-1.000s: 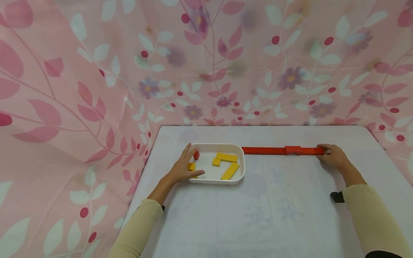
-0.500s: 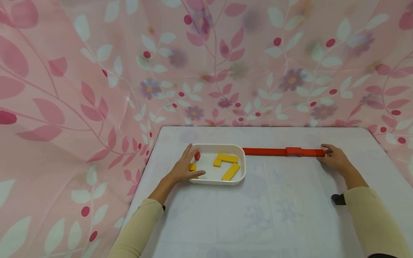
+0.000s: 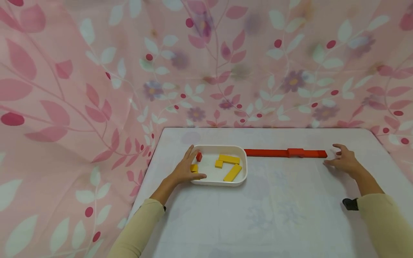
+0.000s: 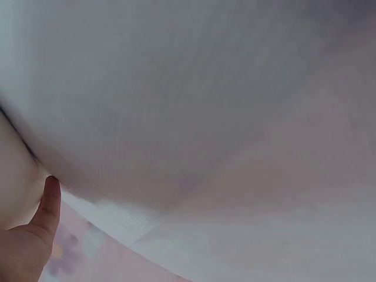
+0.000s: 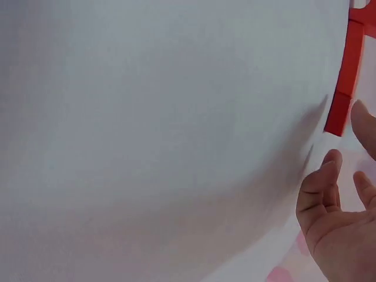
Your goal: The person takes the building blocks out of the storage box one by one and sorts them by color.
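My left hand (image 3: 184,170) rests on the left end of a white tray (image 3: 246,168), fingers spread along the left rim and thumb over the front rim. In the left wrist view one straight finger (image 4: 50,205) touches the tray's pale side. Inside the tray lie several yellow blocks (image 3: 233,173) and a red block (image 3: 199,157); my hand partly hides the leftmost yellow ones. A long row of red blocks (image 3: 267,153) runs rightward from the tray, with a raised red piece (image 3: 295,153) partway along. My right hand (image 3: 346,161), fingers loosely bent and empty, hovers just past the row's right end (image 5: 339,114).
A white cloth (image 3: 258,222) with faint prints covers the table. A pink floral curtain (image 3: 226,64) hangs right behind its back edge and along the left side.
My right hand has let go of the end of the red row and drawn back to the right. The left hand stays at the tray. The whole view has shifted slightly.
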The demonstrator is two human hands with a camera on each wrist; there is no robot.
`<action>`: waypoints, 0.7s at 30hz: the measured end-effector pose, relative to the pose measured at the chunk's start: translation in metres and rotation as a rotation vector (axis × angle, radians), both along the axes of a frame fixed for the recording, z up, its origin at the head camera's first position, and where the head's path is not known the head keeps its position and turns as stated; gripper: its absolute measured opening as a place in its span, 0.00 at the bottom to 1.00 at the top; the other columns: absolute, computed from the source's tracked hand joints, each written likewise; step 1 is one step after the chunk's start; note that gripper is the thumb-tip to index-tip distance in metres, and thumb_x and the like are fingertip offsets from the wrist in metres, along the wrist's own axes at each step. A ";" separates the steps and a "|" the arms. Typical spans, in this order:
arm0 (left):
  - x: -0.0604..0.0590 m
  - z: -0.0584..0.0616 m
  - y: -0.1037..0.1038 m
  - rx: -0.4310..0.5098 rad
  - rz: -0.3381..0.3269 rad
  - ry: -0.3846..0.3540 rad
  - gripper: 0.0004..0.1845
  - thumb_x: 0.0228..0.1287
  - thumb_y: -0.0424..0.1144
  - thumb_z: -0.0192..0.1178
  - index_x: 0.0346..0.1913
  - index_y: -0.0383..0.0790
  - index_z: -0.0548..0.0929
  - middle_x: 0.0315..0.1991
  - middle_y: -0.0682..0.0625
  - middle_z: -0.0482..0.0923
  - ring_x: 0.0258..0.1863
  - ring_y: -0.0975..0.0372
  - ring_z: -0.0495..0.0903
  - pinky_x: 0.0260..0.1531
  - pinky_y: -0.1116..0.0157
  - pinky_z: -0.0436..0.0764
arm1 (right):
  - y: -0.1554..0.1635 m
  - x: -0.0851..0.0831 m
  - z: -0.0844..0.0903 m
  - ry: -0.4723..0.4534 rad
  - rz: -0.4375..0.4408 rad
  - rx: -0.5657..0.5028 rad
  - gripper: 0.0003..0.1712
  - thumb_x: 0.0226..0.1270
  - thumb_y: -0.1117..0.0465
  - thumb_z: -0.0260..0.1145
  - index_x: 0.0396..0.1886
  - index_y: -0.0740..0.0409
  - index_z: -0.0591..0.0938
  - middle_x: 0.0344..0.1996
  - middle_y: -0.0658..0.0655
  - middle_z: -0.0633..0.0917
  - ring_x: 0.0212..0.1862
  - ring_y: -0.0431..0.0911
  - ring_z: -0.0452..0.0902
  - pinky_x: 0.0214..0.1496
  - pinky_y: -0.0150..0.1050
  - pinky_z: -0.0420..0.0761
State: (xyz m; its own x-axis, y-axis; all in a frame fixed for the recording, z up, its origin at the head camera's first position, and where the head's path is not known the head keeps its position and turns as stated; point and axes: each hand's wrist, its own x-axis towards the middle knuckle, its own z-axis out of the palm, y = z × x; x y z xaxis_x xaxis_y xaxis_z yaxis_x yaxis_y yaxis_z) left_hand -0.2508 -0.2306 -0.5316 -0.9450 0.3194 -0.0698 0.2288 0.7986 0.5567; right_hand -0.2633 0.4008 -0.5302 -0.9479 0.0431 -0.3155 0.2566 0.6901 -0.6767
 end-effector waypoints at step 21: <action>-0.001 -0.003 -0.003 0.019 -0.015 -0.022 0.71 0.39 0.61 0.78 0.80 0.50 0.41 0.82 0.53 0.29 0.79 0.48 0.49 0.71 0.41 0.61 | -0.104 -0.001 0.033 0.262 0.111 -0.141 0.56 0.62 0.43 0.71 0.78 0.59 0.51 0.70 0.74 0.61 0.49 0.50 0.77 0.39 0.28 0.80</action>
